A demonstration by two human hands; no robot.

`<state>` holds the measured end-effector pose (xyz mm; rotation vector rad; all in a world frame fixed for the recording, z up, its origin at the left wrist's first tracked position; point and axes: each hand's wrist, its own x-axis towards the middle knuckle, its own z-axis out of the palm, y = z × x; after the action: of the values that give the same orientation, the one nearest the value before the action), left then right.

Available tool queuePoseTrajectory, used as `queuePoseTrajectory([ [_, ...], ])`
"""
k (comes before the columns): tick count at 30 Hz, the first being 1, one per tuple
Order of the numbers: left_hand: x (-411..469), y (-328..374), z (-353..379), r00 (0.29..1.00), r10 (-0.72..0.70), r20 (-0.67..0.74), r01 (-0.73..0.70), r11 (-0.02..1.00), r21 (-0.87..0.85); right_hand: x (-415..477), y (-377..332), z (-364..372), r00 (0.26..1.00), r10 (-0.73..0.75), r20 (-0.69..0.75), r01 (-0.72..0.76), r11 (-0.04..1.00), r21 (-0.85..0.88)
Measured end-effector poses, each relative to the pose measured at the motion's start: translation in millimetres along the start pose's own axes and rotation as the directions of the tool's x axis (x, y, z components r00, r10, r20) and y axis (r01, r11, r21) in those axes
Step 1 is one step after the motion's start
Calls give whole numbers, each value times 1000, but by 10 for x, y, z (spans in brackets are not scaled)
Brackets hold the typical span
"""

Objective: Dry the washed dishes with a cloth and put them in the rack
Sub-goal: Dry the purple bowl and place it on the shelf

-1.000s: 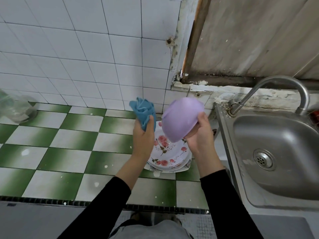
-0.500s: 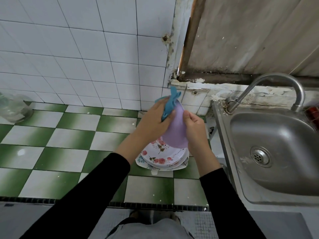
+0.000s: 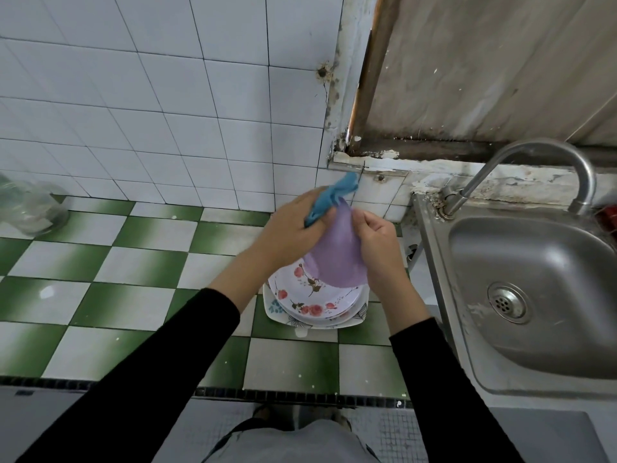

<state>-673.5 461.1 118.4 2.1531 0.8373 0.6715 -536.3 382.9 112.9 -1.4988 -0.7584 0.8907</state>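
Head view: right hand [image 3: 374, 242] grip pinches the lilac plastic bowl [image 3: 337, 255] rim; left hand [image 3: 290, 228] clamps the blue cloth [image 3: 329, 200] against it, above floral plates [image 3: 310, 302] at six o'clock. Light, probably wet-slick; hold by the rim.
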Motion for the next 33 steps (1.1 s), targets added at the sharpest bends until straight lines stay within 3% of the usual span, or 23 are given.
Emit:
queuePoseTrajectory([
  [3,73,-56,-121,949,-312,35,310,912,-270,-2,2,-86,999,46,-12,-46,998,48],
  [7,52,-295,-122,858,-494,139,485,692,-534,24,-13,-137,967,236,-98,-177,894,412],
  [11,-72,-502,105,817,-568,102,468,548,-693,23,86,-115,895,442,-50,-245,582,775],
  [15,-281,-363,454,794,-589,-152,303,599,-741,-34,119,21,897,439,43,-213,346,914],
  [19,-493,-182,717,809,-463,-363,158,766,-624,-9,94,124,913,405,52,-172,266,948],
  [21,-547,-230,753,861,-288,-419,82,892,-445,5,79,143,923,382,50,-174,296,939],
  [23,-548,-302,732,916,-22,-401,-47,986,-161,7,60,162,929,366,48,-182,343,922],
  [25,-516,-336,635,931,174,-320,-180,984,12,17,43,186,937,348,19,-165,397,903],
  [27,-466,-349,485,929,270,-253,-260,963,75,16,26,204,945,328,-4,-148,439,886],
  [30,-373,-319,303,933,289,-214,-272,957,104,-35,-2,259,955,295,1,-162,520,838],
  [33,-298,-216,239,924,362,-122,-333,919,210,-107,8,353,941,326,88,-283,620,732],
])
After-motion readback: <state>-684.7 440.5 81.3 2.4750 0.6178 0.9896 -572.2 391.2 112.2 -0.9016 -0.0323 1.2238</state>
